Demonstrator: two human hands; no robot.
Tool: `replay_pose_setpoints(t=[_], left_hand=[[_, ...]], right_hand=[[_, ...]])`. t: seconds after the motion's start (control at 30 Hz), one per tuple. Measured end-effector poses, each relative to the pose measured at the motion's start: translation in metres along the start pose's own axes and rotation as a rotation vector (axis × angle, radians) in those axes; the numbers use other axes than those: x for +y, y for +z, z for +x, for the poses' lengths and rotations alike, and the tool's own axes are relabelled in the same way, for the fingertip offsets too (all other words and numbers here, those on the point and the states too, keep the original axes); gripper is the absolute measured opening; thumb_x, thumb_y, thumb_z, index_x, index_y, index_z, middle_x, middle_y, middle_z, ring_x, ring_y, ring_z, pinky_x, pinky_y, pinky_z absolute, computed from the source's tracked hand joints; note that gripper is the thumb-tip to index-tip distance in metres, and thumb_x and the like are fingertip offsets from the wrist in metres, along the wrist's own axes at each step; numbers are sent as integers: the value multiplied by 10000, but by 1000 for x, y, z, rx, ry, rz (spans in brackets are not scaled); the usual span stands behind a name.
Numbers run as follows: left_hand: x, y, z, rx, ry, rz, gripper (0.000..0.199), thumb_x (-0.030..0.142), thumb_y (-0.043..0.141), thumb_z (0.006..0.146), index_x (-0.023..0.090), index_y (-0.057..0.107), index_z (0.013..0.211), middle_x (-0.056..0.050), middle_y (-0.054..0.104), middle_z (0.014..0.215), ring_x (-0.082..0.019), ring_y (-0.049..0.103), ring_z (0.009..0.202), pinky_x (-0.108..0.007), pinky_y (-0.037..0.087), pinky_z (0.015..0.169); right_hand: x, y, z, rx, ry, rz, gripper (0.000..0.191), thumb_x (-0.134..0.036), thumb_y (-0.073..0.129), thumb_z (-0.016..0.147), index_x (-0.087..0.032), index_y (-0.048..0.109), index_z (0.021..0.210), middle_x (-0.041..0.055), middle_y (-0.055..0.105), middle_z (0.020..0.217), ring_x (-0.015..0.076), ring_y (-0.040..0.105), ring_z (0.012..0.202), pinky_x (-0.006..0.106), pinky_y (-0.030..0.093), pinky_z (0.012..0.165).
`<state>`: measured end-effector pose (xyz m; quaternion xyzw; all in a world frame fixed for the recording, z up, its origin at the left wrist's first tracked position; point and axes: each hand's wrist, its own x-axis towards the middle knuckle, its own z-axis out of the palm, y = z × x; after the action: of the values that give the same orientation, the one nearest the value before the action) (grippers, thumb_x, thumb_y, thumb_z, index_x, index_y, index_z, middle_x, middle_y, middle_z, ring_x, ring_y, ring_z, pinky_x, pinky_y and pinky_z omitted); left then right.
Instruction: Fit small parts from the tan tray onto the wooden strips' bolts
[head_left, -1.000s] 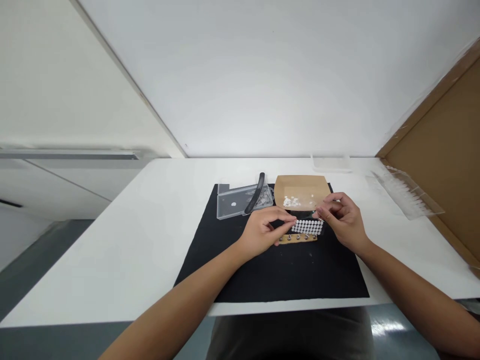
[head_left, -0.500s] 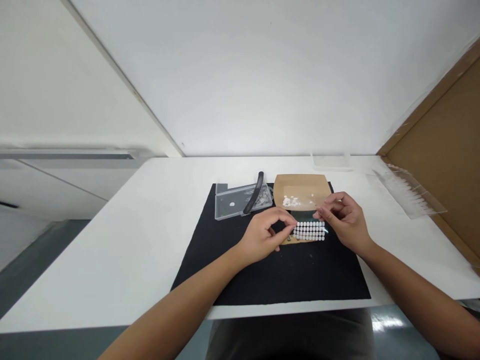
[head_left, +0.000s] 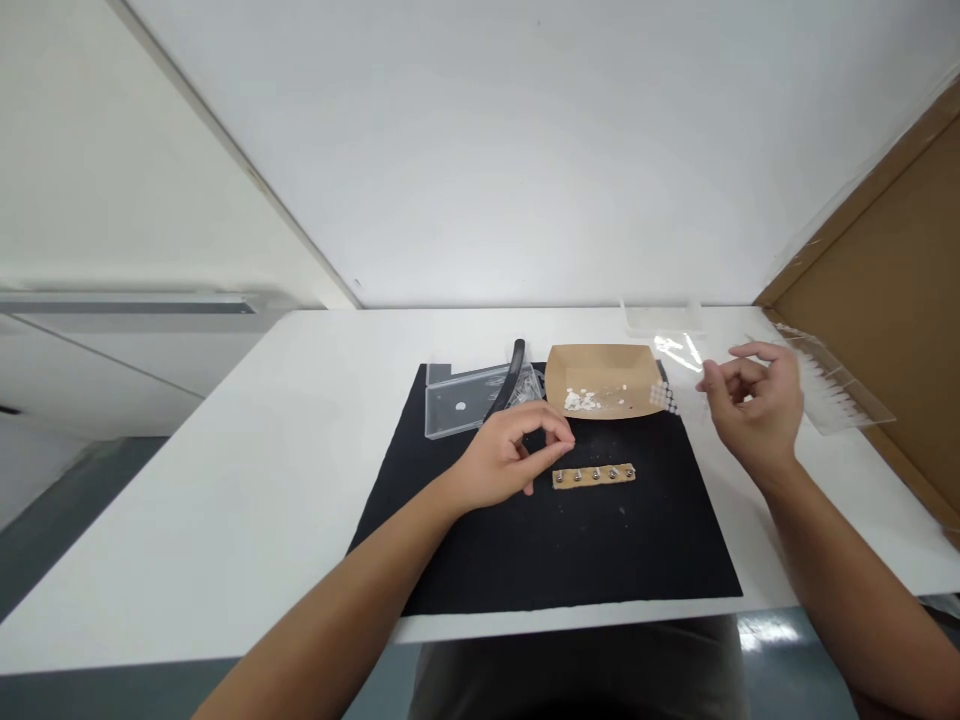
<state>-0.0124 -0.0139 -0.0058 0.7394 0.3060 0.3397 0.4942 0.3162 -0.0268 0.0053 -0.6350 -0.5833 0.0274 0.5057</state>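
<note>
Black mat point(head_left: 570, 560): spread before you on the white tabletop point(head_left: 240, 500)
Tan strip point(head_left: 587, 484): flat on the mat, five small metal pieces point(head_left: 596, 474) in a row along it
Left hand point(head_left: 510, 458): just left of the strip, your thumb and fingertip pressed together; you cannot tell whether anything tiny sits between them
Right hand point(head_left: 757, 410): your thumb and finger pinch the dotted sheet by its edge
Dotted sheet point(head_left: 664, 397): clear, blurred, white dots at its left end, in front of the cardboard tray's right corner
Cardboard tray point(head_left: 592, 360): beyond the strip, loose white dots point(head_left: 581, 400) inside
Clear box point(head_left: 446, 420): left of the tray, a curved black bar point(head_left: 511, 372) across it
Clear packet point(head_left: 832, 395): beyond your right hand
</note>
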Motion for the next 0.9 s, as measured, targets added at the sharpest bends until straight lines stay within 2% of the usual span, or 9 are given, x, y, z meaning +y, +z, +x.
replay_pose_setpoints(t=[0.07,0.13,0.3,0.4,0.53,0.67,0.9], left_hand=[[0,-9,1,-84,-35,7,197,371,706,982,192,778,1022,-100,696,1050,-130,694,717,-160,603,428],[0,-16,1,-162,-71,7,223,386,694,991,183,784,1015,-99,706,1034,-123,696,700,-154,601,434],[3,-27,1,-299,-116,43,214,366,681,996,181,785,1027,-89,710,1009,-122,692,696,-150,592,446],[5,-28,1,-317,-90,82,181,336,676,995,185,775,1003,-81,695,1002,-129,690,725,-147,585,457],[7,-27,1,-329,-91,111,182,328,647,1011,179,750,999,-86,665,1036,-140,681,767,-153,578,455],[6,-28,0,-364,-130,131,200,354,622,1019,183,726,1027,-110,643,1122,-180,688,865,-191,615,468],[5,-28,-2,-371,-147,131,212,357,637,1019,175,745,1016,-80,655,1025,-132,685,721,-162,587,447]], right_hand=[[3,-3,4,28,18,-149,431,-512,661,991,-263,480,1294,-6,756,800,206,664,627,354,490,663],[7,-4,6,-2,54,-277,455,-478,641,989,-259,462,1346,-10,761,811,221,683,651,365,482,682],[17,-4,9,-7,181,-493,489,-382,639,953,-276,467,1399,-8,758,783,268,692,701,354,378,643],[20,-7,12,-11,209,-561,506,-366,636,956,-282,473,1427,16,759,801,278,672,704,360,356,638],[30,-13,18,-19,243,-615,511,-366,621,981,-287,458,1458,40,778,897,289,676,741,383,416,680],[46,-16,26,-124,279,-658,425,-320,599,993,-265,522,1407,69,788,935,309,689,817,411,459,734],[70,-13,31,-267,269,-735,469,-314,635,968,-241,560,1425,108,776,1008,334,684,946,415,458,766]])
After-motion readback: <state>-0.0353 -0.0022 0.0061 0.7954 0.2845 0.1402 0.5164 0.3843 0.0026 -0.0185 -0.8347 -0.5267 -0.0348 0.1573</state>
